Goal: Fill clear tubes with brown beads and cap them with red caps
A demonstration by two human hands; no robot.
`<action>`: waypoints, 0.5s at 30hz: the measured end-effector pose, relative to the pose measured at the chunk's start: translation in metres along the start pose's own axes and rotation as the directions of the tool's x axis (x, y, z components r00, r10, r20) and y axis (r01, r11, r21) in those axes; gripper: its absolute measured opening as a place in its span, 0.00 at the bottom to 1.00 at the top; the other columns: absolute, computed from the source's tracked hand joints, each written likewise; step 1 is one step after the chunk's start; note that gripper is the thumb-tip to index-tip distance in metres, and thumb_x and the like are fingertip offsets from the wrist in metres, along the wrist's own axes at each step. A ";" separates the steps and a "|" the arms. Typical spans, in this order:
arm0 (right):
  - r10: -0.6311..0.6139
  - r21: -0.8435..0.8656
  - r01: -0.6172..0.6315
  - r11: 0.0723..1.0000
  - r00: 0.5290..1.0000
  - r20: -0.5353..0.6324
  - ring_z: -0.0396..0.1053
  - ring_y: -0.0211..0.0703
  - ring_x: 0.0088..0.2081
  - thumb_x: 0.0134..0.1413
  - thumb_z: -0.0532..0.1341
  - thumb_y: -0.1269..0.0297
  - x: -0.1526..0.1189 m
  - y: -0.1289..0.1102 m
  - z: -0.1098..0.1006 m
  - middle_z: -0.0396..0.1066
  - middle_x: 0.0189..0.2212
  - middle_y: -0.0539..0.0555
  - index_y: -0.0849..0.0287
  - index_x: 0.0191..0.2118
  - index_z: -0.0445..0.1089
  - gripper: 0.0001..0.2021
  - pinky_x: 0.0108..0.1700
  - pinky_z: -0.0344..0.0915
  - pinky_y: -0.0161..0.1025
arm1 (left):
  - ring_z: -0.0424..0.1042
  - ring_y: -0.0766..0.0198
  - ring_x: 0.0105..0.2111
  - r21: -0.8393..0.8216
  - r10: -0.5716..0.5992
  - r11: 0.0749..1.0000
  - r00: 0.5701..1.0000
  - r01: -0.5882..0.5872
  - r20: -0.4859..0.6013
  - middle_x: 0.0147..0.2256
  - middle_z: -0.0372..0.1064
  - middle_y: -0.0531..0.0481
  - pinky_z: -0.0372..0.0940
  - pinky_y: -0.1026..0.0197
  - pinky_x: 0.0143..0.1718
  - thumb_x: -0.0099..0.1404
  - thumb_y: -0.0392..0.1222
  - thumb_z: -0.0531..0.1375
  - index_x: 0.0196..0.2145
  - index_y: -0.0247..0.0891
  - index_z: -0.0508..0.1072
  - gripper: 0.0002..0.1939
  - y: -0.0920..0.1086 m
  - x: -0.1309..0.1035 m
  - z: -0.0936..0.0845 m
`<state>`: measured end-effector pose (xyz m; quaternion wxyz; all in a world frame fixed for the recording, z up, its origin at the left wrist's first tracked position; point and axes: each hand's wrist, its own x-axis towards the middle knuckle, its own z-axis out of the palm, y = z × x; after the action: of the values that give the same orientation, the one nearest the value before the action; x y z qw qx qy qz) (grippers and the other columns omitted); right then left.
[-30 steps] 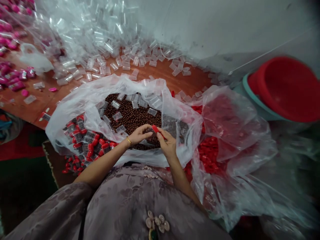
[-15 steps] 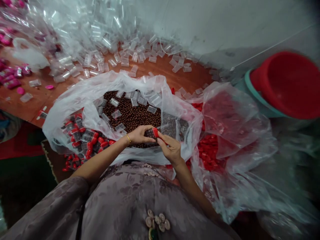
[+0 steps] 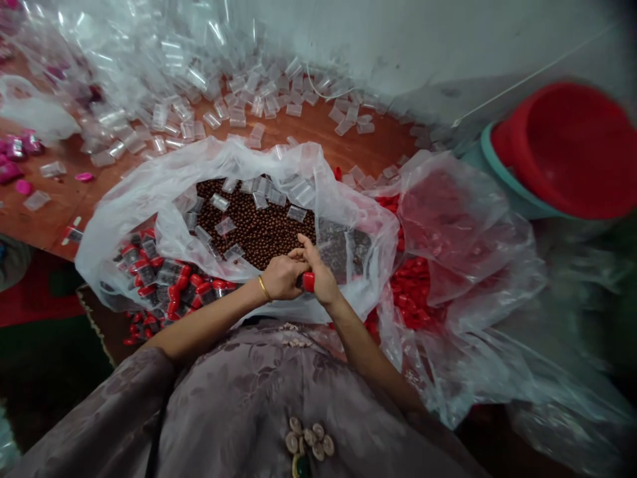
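My left hand (image 3: 283,277), with a gold bangle at the wrist, is wrapped round a small container with a red cap (image 3: 308,282). Against the capped end rests my right hand (image 3: 321,273), its fingers bent over towards the left one. Both hands meet above the near edge of an opened white plastic bag (image 3: 119,192). Inside the bag lie many brown beads (image 3: 259,236), with clear plastic tubes (image 3: 219,202) scattered on them. Filled containers with red caps (image 3: 174,292) are heaped at the left.
Loose red caps (image 3: 413,292) lie right of the bag, partly under clear plastic (image 3: 468,219). Many empty clear tubes (image 3: 239,116) cover the back of the orange table (image 3: 308,126). Pink pieces (image 3: 10,169) are at far left. A red bucket (image 3: 572,153) stands at right.
My hands have closed together round the container, and its red cap has turned and moved slightly down. My right hand's fingers have shifted up and over. The whole view has shifted a little.
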<state>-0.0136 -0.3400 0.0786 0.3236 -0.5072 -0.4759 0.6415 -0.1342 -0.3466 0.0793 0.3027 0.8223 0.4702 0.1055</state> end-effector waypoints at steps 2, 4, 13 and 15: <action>-0.016 -0.082 0.020 0.996 0.999 0.049 0.65 0.38 0.41 0.58 0.41 0.49 -0.003 -0.001 -0.001 0.67 0.39 0.52 0.54 0.57 0.55 0.26 0.49 0.60 0.40 | 0.70 0.59 0.30 -0.003 0.021 1.000 1.000 -0.021 0.014 0.28 0.71 0.46 0.61 0.61 0.30 0.50 0.40 0.56 0.29 0.36 0.72 0.09 0.002 -0.003 0.000; -0.066 -0.188 0.074 0.979 0.997 0.046 0.64 0.39 0.44 0.59 0.41 0.50 -0.006 0.001 0.000 0.66 0.42 0.52 0.53 0.59 0.54 0.26 0.53 0.57 0.42 | 0.70 0.58 0.29 0.020 0.010 1.000 1.000 -0.010 0.020 0.27 0.71 0.45 0.62 0.60 0.31 0.49 0.40 0.55 0.28 0.35 0.72 0.09 0.003 -0.008 0.001; -0.236 -0.379 0.144 0.914 0.949 -0.208 0.67 0.40 0.42 0.61 0.38 0.55 -0.012 0.022 -0.009 0.69 0.42 0.57 0.60 0.50 0.65 0.25 0.47 0.63 0.40 | 0.68 0.62 0.26 0.166 -0.127 0.978 0.992 0.127 -0.006 0.22 0.69 0.48 0.59 0.63 0.30 0.51 0.42 0.55 0.24 0.36 0.69 0.07 -0.035 -0.049 -0.006; -0.256 -0.480 0.054 0.876 0.895 -0.365 0.67 0.40 0.41 0.59 0.42 0.56 -0.015 0.026 -0.049 0.70 0.41 0.57 0.60 0.46 0.68 0.22 0.46 0.63 0.39 | 0.68 0.62 0.26 0.153 -0.259 0.951 0.963 0.267 -0.069 0.22 0.68 0.49 0.59 0.64 0.29 0.50 0.46 0.56 0.23 0.37 0.68 0.09 -0.058 -0.077 -0.018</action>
<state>0.0394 -0.3489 0.0575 0.3406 -0.6534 -0.5731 0.3587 -0.2251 -0.3818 0.0673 0.2350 0.7714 0.5896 0.0458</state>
